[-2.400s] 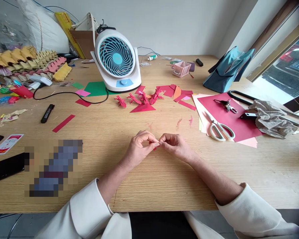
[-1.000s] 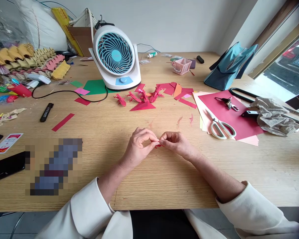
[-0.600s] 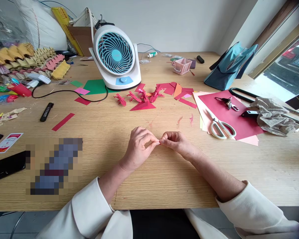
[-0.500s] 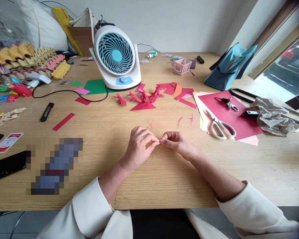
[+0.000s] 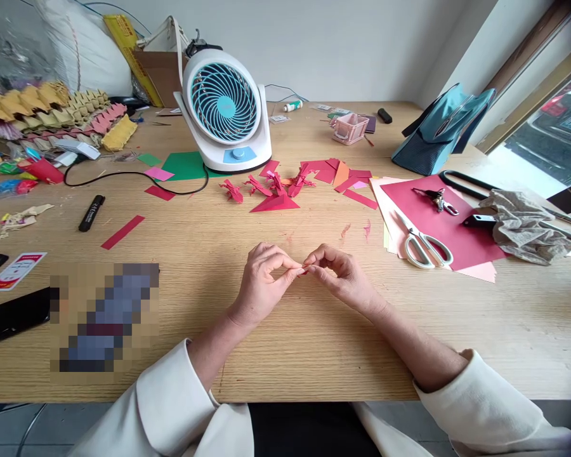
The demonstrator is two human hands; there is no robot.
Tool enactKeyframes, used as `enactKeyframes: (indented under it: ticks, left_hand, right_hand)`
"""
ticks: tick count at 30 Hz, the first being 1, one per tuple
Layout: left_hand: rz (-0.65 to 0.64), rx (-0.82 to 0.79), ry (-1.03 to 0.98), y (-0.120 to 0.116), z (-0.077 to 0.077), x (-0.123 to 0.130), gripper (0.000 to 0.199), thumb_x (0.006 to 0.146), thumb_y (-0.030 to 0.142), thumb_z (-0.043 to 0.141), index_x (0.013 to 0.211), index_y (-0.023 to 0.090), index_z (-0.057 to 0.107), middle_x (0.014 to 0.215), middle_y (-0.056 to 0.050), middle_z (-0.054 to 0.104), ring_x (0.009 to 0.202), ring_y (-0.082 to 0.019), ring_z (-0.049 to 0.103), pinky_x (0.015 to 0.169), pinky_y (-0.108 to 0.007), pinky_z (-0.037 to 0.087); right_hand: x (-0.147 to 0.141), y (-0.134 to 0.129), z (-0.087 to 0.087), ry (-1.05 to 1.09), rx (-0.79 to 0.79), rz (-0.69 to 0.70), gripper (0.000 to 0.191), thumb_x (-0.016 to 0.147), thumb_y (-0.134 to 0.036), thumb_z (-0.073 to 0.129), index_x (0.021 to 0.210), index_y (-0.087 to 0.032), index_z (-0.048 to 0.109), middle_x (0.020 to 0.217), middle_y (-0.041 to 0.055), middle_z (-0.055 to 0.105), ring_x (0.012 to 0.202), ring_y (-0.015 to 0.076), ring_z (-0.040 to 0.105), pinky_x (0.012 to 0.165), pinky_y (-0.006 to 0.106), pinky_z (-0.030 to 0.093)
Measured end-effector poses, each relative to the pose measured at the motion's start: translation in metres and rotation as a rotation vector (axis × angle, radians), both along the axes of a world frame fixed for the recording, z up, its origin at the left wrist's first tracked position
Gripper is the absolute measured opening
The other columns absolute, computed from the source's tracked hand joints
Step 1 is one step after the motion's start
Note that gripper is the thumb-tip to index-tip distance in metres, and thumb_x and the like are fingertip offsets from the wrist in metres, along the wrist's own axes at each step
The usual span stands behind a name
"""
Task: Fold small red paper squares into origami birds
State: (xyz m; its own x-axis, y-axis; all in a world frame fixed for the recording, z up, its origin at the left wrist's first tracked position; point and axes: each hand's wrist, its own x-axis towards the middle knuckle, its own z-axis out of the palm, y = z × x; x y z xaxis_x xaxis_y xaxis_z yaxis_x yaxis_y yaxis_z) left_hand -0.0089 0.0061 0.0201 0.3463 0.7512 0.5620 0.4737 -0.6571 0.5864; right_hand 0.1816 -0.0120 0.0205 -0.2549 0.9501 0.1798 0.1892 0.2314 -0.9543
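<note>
My left hand (image 5: 265, 284) and my right hand (image 5: 341, 277) meet fingertip to fingertip above the table. Both are closed in a pinch on a tiny piece of red paper (image 5: 305, 271). Only a sliver of it shows; the fingers cover the rest. Beyond the hands stand several folded red paper figures (image 5: 276, 183), with a flat folded red triangle (image 5: 275, 203) in front of them. Two small red paper scraps (image 5: 367, 228) lie to the right of the figures.
A white fan (image 5: 224, 105) stands behind the figures. White-handled scissors (image 5: 426, 247) rest on a stack of coloured sheets (image 5: 394, 197) at right. On the left lie a black marker (image 5: 92, 213), a red paper strip (image 5: 122, 232) and a dark phone (image 5: 16, 317).
My right fingers have risen slightly and shifted their pinch, with the index finger more bent. My left hand stays almost where it was. The view has moved very slightly.
</note>
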Motion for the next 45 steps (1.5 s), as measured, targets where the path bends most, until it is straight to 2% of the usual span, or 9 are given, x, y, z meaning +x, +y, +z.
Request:
enactKeyframes:
  ticks: [7, 13, 20, 25, 28, 32, 36, 42, 45]
  left_hand:
    - [0.027, 0.026, 0.022, -0.004, 0.002, -0.001, 0.013, 0.086, 0.031, 0.071, 0.075, 0.023, 0.072, 0.072, 0.000, 0.069, 0.076, -0.018, 0.055, 0.083, -0.037, 0.041]
    - [0.055, 0.097, 0.087, -0.007, 0.002, 0.000, 0.010, 0.086, 0.029, 0.070, 0.076, 0.025, 0.071, 0.074, 0.000, 0.070, 0.079, -0.019, 0.054, 0.087, -0.039, 0.039]
    - [0.007, -0.027, 0.025, -0.007, 0.004, 0.003, 0.013, 0.087, 0.026, 0.069, 0.074, 0.022, 0.068, 0.074, -0.001, 0.067, 0.078, -0.018, 0.056, 0.082, -0.036, 0.042]
    - [-0.047, -0.262, -0.172, -0.003, 0.002, 0.003, 0.019, 0.086, 0.029, 0.068, 0.071, 0.019, 0.065, 0.071, -0.001, 0.066, 0.072, -0.015, 0.060, 0.073, -0.030, 0.047]
    - [-0.044, -0.456, -0.345, -0.001, -0.004, 0.003, 0.020, 0.085, 0.035, 0.069, 0.074, 0.018, 0.066, 0.072, -0.001, 0.070, 0.068, -0.015, 0.064, 0.069, -0.027, 0.050]
    - [-0.032, -0.603, -0.509, -0.001, -0.010, 0.007, 0.021, 0.080, 0.036, 0.074, 0.075, 0.017, 0.069, 0.074, -0.002, 0.072, 0.068, -0.014, 0.064, 0.066, -0.025, 0.051]
    - [-0.059, -0.723, -0.574, -0.003, -0.011, 0.011, 0.023, 0.080, 0.038, 0.074, 0.077, 0.015, 0.071, 0.071, -0.002, 0.071, 0.063, -0.012, 0.061, 0.064, -0.025, 0.051]
    - [-0.104, -0.726, -0.550, 0.001, -0.008, 0.008, 0.028, 0.084, 0.042, 0.068, 0.083, 0.015, 0.072, 0.076, -0.003, 0.071, 0.071, -0.014, 0.064, 0.070, -0.026, 0.052]
    - [-0.098, -0.721, -0.508, 0.003, -0.009, 0.006, 0.025, 0.078, 0.040, 0.074, 0.082, 0.016, 0.072, 0.076, -0.003, 0.071, 0.070, -0.015, 0.064, 0.069, -0.026, 0.052]
  right_hand:
    - [-0.002, -0.003, 0.003, -0.081, 0.147, -0.012, 0.009, 0.090, -0.026, 0.059, 0.088, -0.019, 0.063, 0.081, 0.0029, 0.058, 0.071, 0.0137, 0.055, 0.067, 0.028, 0.045]
    - [-0.003, -0.004, 0.003, -0.135, 0.161, -0.033, 0.009, 0.089, -0.023, 0.056, 0.084, -0.019, 0.062, 0.079, 0.0026, 0.057, 0.069, 0.0133, 0.054, 0.066, 0.028, 0.045]
    - [-0.007, -0.007, 0.002, -0.194, 0.259, -0.065, 0.011, 0.090, -0.020, 0.052, 0.080, -0.020, 0.055, 0.077, 0.0026, 0.054, 0.066, 0.0139, 0.051, 0.063, 0.028, 0.043]
    - [-0.006, -0.007, 0.003, -0.079, 0.141, -0.074, 0.015, 0.094, -0.035, 0.055, 0.090, -0.020, 0.055, 0.084, 0.0045, 0.059, 0.074, 0.0157, 0.056, 0.069, 0.030, 0.046]
    - [-0.007, -0.006, 0.003, -0.038, 0.025, -0.061, 0.030, 0.090, -0.047, 0.060, 0.100, -0.019, 0.056, 0.092, 0.0065, 0.062, 0.079, 0.0168, 0.058, 0.072, 0.030, 0.047]
    - [-0.013, -0.006, -0.003, -0.013, -0.120, -0.003, 0.037, 0.083, -0.054, 0.067, 0.091, -0.018, 0.059, 0.084, 0.0043, 0.063, 0.073, 0.0152, 0.056, 0.065, 0.027, 0.045]
    - [-0.016, -0.003, -0.012, 0.067, -0.163, 0.003, 0.038, 0.085, -0.056, 0.062, 0.080, -0.019, 0.058, 0.074, 0.0028, 0.061, 0.067, 0.0143, 0.054, 0.062, 0.027, 0.043]
    - [-0.012, 0.000, -0.010, 0.031, -0.177, -0.031, 0.033, 0.085, -0.049, 0.064, 0.079, -0.017, 0.059, 0.076, 0.0029, 0.063, 0.065, 0.0128, 0.053, 0.058, 0.025, 0.040]
    - [-0.010, -0.002, -0.005, -0.017, -0.172, -0.044, 0.028, 0.084, -0.044, 0.065, 0.078, -0.017, 0.060, 0.071, 0.0012, 0.060, 0.060, 0.0114, 0.048, 0.054, 0.024, 0.037]
